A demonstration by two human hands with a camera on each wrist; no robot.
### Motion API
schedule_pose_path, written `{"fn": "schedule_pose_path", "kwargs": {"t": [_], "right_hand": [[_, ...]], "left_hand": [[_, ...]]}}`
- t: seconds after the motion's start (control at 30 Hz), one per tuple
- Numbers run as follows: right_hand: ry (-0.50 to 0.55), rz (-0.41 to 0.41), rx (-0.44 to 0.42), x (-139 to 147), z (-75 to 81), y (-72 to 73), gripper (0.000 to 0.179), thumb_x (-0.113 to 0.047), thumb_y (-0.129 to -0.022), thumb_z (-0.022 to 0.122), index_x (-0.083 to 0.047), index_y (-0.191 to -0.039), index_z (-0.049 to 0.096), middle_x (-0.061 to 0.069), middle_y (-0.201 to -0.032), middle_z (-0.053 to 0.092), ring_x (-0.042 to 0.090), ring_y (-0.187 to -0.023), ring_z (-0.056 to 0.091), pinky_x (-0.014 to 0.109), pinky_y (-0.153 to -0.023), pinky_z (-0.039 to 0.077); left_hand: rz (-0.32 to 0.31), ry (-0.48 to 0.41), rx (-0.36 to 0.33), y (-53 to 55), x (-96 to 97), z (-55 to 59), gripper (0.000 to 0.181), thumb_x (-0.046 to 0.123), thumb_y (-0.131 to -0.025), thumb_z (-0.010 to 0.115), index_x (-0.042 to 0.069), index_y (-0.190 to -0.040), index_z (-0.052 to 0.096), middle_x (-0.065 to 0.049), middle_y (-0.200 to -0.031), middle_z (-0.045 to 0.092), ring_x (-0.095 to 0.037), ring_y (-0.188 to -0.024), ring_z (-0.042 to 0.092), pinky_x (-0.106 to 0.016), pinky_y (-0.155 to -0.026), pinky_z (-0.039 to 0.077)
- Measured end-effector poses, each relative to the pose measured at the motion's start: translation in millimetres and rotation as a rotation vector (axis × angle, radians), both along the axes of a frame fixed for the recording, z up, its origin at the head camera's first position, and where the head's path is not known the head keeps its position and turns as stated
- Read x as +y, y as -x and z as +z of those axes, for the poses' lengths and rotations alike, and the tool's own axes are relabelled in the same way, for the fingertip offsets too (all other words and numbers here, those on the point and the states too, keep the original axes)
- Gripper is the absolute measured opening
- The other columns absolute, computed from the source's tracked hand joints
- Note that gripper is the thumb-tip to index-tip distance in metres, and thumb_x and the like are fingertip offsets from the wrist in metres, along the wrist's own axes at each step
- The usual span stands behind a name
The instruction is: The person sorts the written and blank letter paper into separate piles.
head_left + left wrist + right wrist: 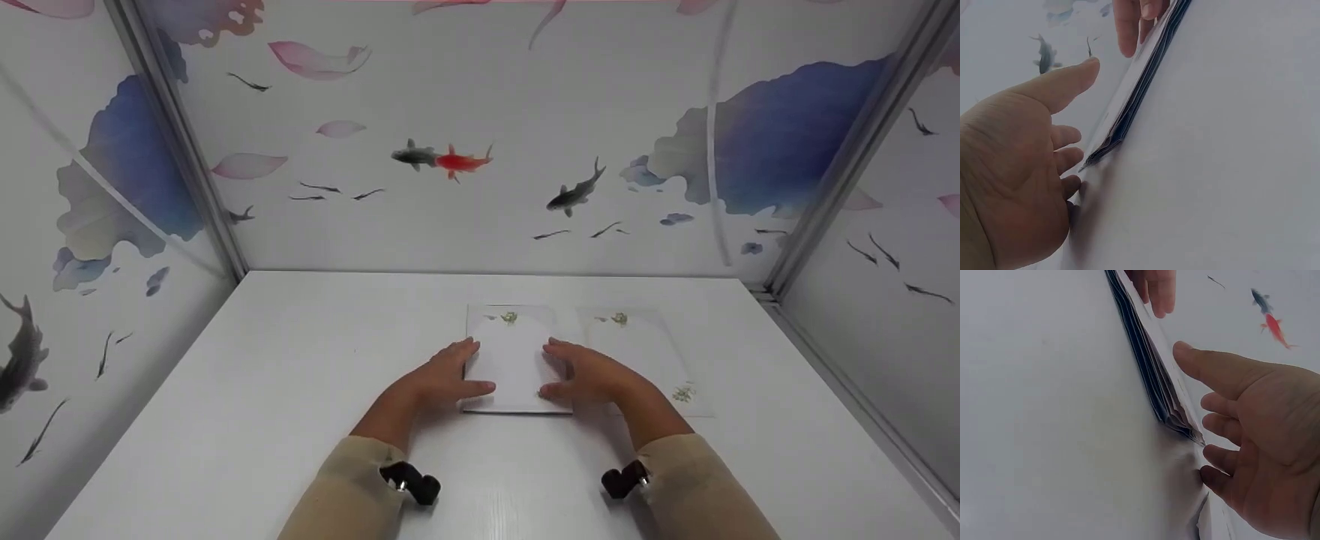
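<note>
A thin stack of white paper sheets with small printed flowers lies on the white table between both hands. Its layered, dark-looking front edge shows in the left wrist view, the layers slightly fanned. My left hand is at the stack's left side, fingers extended and thumb over the top sheet. On the opposite side, my right hand mirrors it, its fingertips close to the stack's corner in the right wrist view. Neither hand grips the sheets.
Another flower-printed white sheet lies just right of the stack, partly behind the right hand and forearm. White panels printed with fish and petals enclose the table at the back and sides. Each forearm carries a black wrist mount.
</note>
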State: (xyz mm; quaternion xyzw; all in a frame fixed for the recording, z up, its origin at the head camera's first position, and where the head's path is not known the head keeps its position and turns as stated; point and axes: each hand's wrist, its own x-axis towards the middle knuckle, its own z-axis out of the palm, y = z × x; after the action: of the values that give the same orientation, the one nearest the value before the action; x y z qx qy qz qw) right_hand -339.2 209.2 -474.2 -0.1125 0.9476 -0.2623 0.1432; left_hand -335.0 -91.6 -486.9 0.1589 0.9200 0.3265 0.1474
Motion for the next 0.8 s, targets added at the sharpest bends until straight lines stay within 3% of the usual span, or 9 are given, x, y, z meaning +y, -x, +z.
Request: {"fn": "schedule_pose_path", "kwargs": {"t": [0.13, 0.43, 0.63, 0.8], "right_hand": [[-0.050, 0.002, -0.011, -1.7, -1.9, -1.6, 0.087, -0.046, -0.092, 0.084, -0.026, -0.166, 0.042, 0.000, -0.178, 0.030, 0.032, -0.168, 0.023, 0.058, -0.135, 0.021], [-0.059, 0.026, 0.001, 0.0, -2.6, -2.7, 0.086, -0.045, -0.093, 0.082, -0.022, -0.166, 0.042, 0.002, -0.178, 0.032, 0.034, -0.167, 0.023, 0.058, -0.135, 0.022], [-0.026, 0.007, 0.005, 2.0, -1.8, -1.8, 0.070, -0.038, -0.100, 0.076, -0.025, -0.163, 0.048, 0.001, -0.175, 0.037, 0.035, -0.166, 0.027, 0.060, -0.134, 0.025], [0.032, -0.012, 0.053, 1.9, -2.6, 0.8, 0.055, -0.025, -0.101, 0.075, -0.020, -0.154, 0.060, 0.006, -0.166, 0.052, 0.035, -0.159, 0.041, 0.058, -0.130, 0.033]], "left_hand": [[-0.011, 0.077, 0.022, -0.8, 1.1, -3.3, 0.090, 0.053, -0.097, 0.071, 0.019, -0.170, 0.031, 0.001, -0.181, 0.023, -0.028, -0.170, 0.012, -0.053, -0.138, 0.016], [-0.028, 0.117, 0.054, -2.7, 2.6, -2.1, 0.081, 0.038, -0.100, 0.070, 0.013, -0.168, 0.036, -0.001, -0.180, 0.027, -0.028, -0.170, 0.014, -0.051, -0.138, 0.017], [-0.017, 0.103, 0.060, -3.3, 1.9, -0.7, 0.071, 0.036, -0.103, 0.066, 0.013, -0.166, 0.040, -0.001, -0.178, 0.029, -0.028, -0.169, 0.017, -0.051, -0.137, 0.019], [0.031, 0.066, 0.090, -2.6, 3.3, -1.7, 0.065, 0.033, -0.102, 0.070, 0.013, -0.161, 0.049, -0.006, -0.175, 0.036, -0.032, -0.166, 0.026, -0.052, -0.135, 0.026]]}}
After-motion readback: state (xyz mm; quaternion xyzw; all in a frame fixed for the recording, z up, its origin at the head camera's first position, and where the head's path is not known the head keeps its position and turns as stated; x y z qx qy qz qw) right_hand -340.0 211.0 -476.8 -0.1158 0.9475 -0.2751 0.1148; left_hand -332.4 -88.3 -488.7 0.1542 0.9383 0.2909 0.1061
